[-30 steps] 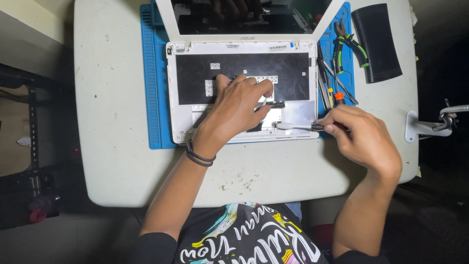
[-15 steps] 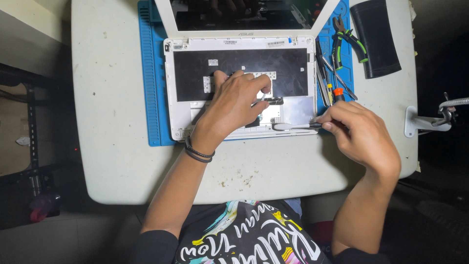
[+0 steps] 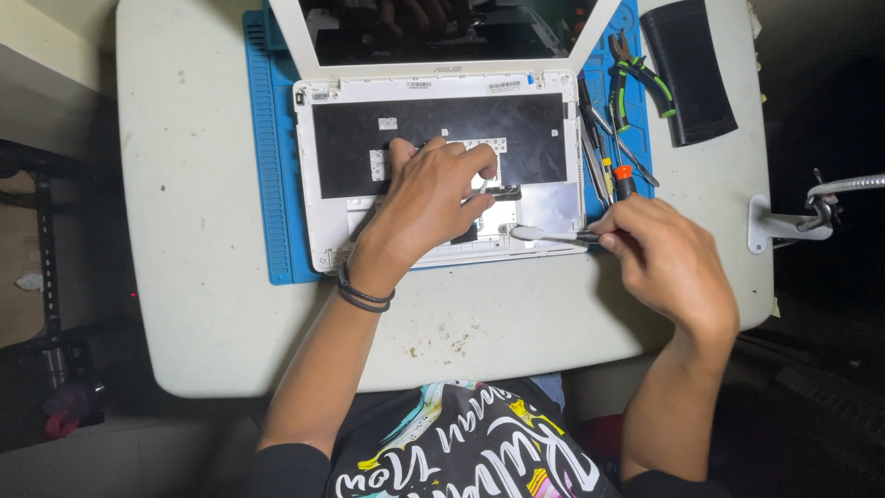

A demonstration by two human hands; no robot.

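Below, left hand [image 3: 433, 198] flat on white plastic laptop [image 3: 318, 166], right hand [image 3: 668, 263] grip closed around slim tool [image 3: 548, 235].

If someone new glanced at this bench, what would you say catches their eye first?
Probably the white laptop, opened on a blue work mat at the middle of the pale table, its keyboard area showing a black panel. The left hand presses on that panel, while the right hand holds a slim tool pointed at the laptop's lower edge. Pliers lie on the mat's right side.
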